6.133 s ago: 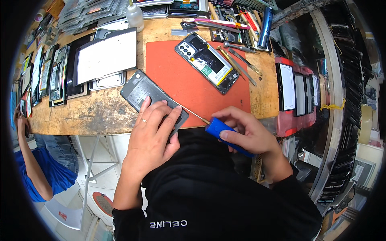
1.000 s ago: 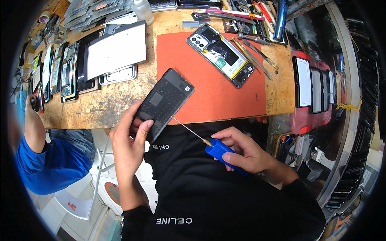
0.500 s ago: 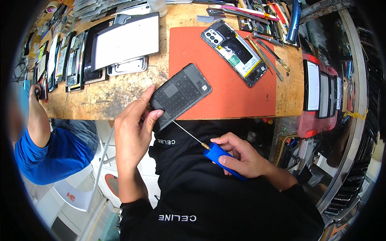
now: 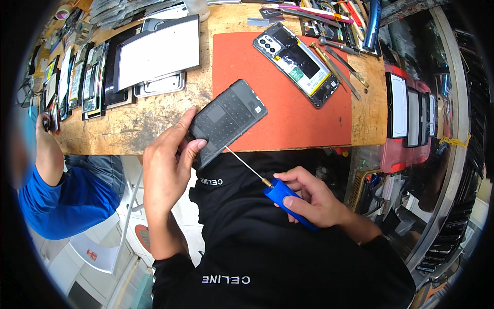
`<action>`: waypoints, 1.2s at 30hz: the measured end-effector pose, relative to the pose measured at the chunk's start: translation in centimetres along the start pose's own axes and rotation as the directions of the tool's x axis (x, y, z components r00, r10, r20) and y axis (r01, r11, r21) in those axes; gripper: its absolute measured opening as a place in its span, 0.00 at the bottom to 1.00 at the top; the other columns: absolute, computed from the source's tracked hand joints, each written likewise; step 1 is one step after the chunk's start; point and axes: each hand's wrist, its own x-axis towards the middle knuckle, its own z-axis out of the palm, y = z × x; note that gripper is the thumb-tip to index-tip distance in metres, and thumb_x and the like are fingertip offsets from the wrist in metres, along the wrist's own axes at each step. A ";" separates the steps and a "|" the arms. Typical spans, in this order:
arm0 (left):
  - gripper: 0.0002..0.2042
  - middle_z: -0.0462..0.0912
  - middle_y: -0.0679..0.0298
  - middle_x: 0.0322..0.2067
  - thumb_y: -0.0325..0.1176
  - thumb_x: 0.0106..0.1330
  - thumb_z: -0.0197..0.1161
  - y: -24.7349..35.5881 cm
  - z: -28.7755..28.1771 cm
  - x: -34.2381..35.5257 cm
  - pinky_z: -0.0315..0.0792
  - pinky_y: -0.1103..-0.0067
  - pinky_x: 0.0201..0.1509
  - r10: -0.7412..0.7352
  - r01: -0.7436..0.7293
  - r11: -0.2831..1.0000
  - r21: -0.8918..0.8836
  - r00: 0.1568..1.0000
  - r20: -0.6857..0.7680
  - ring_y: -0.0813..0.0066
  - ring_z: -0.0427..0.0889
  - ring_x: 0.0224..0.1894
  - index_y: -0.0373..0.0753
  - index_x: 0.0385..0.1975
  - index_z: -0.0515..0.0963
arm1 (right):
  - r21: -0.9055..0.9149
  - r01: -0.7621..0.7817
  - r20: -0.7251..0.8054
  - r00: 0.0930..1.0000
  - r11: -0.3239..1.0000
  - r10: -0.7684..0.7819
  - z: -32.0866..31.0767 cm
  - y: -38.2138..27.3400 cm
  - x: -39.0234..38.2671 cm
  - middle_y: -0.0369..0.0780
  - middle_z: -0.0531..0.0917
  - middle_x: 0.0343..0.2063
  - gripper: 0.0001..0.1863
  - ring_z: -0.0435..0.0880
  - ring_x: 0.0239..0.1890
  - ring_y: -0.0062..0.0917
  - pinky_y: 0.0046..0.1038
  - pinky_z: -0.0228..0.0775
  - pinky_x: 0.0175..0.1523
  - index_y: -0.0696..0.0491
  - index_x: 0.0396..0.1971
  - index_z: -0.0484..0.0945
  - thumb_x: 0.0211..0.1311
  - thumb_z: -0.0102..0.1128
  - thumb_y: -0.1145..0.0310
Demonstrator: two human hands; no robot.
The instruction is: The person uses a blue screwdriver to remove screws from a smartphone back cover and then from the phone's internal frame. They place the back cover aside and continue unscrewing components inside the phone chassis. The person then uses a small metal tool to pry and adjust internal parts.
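Note:
My left hand (image 4: 172,154) grips a flat, dark grey phone panel (image 4: 229,121) by its near left end, thumb on top and fingers along the far edge. The panel is tilted over the table's front edge, its dotted face up. In my right hand (image 4: 314,201) is a blue-handled tool (image 4: 288,198) with a brass collar and a thin metal rod. The rod's tip meets the panel's near long edge; whether it goes beneath is hidden. Beyond the panel, an opened phone (image 4: 297,64) lies on an orange-red mat (image 4: 319,129), its battery exposed.
Screwdrivers and tweezers (image 4: 345,69) lie right of the phone. White-faced panels (image 4: 159,54) and several opened phones (image 4: 92,80) fill the left side. A co-worker in a blue sleeve (image 4: 77,201) sits there. A red-framed case (image 4: 409,118) stands right of the table.
The rod's tip has slid a little along the panel's near edge, away from my left hand. My right hand has followed slightly to the right. My left hand keeps its grip.

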 end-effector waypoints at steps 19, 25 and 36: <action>0.28 0.78 0.60 0.28 0.23 0.67 0.73 -1.8 0.1 -0.5 0.75 0.73 0.39 0.061 -0.060 0.979 -0.195 0.998 -0.001 0.70 0.77 0.30 0.38 0.70 0.81 | 0.081 -0.047 -0.114 0.992 0.996 0.056 -0.5 -1.3 -1.1 0.45 0.85 0.43 0.26 0.84 0.30 0.16 0.22 0.79 0.35 0.59 0.73 0.63 0.82 0.58 0.69; 0.27 0.80 0.63 0.29 0.20 0.65 0.73 -2.5 0.4 -1.1 0.74 0.77 0.38 0.212 -0.223 0.957 -0.186 0.974 -0.075 0.75 0.77 0.30 0.35 0.67 0.83 | 0.077 -0.077 -0.083 0.993 0.994 0.083 0.1 -1.5 -1.0 0.45 0.85 0.43 0.27 0.84 0.31 0.16 0.22 0.79 0.35 0.60 0.73 0.63 0.83 0.58 0.68; 0.27 0.81 0.63 0.30 0.20 0.66 0.73 -2.9 0.5 -1.0 0.74 0.78 0.38 0.215 -0.223 0.942 -0.250 0.975 -0.059 0.76 0.77 0.30 0.35 0.67 0.83 | 0.079 -0.038 -0.115 0.992 0.996 0.047 -0.4 -1.3 -0.9 0.45 0.85 0.43 0.26 0.84 0.31 0.16 0.22 0.79 0.35 0.60 0.72 0.64 0.83 0.58 0.67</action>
